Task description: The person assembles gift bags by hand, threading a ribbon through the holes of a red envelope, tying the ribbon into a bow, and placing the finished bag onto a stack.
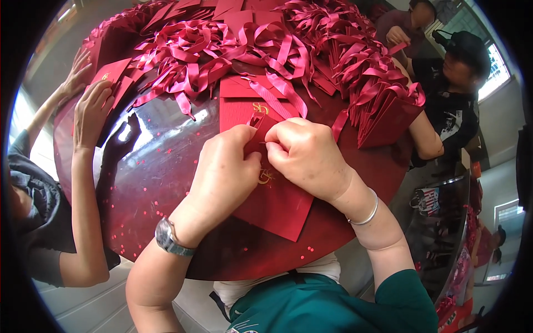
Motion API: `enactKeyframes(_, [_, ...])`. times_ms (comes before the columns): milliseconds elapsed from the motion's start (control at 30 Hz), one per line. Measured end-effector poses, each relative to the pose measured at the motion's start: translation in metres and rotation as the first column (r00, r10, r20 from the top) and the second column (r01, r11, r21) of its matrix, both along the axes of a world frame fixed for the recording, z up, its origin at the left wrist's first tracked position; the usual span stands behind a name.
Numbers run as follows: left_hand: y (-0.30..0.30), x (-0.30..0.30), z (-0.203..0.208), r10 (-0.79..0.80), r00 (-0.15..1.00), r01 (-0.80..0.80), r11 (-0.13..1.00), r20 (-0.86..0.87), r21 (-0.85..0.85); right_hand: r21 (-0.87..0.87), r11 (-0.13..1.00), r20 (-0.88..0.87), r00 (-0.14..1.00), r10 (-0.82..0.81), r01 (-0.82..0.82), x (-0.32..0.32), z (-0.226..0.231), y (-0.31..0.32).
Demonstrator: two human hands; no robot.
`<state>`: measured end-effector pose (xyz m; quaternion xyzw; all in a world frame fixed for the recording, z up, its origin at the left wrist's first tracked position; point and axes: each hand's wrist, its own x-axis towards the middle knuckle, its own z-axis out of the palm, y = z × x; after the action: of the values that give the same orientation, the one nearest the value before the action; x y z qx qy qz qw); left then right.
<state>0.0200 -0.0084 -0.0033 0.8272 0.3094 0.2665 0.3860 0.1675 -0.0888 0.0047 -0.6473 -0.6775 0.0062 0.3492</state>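
My left hand and my right hand meet over a flat red paper bag with a gold emblem, lying on the round dark red table. Both hands pinch the bag's upper edge, fingers closed on the red paper. A red ribbon trails from just above my fingers toward the pile. A watch sits on my left wrist and a silver bangle on my right. Another red bag lies flat right behind.
A heap of red ribbons and stacks of folded red bags cover the table's far half. A person at the left presses both hands on a red bag. Two more people sit at the far right.
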Motion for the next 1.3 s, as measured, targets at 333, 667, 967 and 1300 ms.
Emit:
enactKeyframes(333, [-0.005, -0.001, 0.002, -0.007, 0.999, 0.011, 0.993, -0.037, 0.120, 0.047, 0.998, 0.438, 0.897, -0.059, 0.043, -0.020, 0.006, -0.004])
enactKeyframes(667, [-0.002, -0.002, 0.009, -0.125, 0.992, 0.114, 0.968, 0.036, 0.223, 0.020, 1.000, 0.348, 0.937, -0.025, 0.020, -0.021, 0.008, -0.005])
enactKeyframes(967, [-0.010, -0.003, 0.016, -0.086, 0.994, 0.104, 0.945, -0.069, 0.311, 0.055, 0.998, 0.082, 0.997, 0.001, -0.006, -0.018, -0.009, 0.001])
enactKeyframes(1300, [-0.015, -0.003, 0.013, -0.119, 0.992, 0.129, 0.929, -0.050, 0.346, -0.204, 0.973, -0.627, 0.778, -0.042, -0.112, 0.000, 0.009, 0.002])
